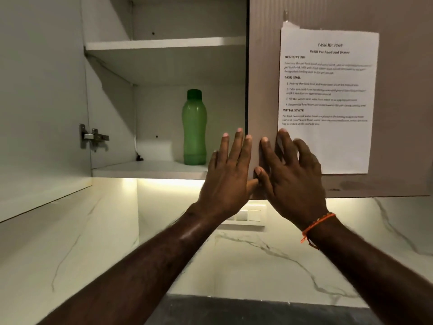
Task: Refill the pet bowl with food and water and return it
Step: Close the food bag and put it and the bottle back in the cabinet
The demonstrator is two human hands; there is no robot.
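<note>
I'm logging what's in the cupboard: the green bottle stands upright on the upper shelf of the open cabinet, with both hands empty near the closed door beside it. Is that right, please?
Not quite. The head view shows the green bottle standing upright on the lower shelf, not the upper one, which is bare. The rest holds: the left hand and right hand are empty, near the closed door.

A green plastic bottle with a darker green screw cap stands upright on the lower shelf of the open wall cupboard. It sits toward the right side of that shelf, cap closed. Its contents cannot be determined.
</note>
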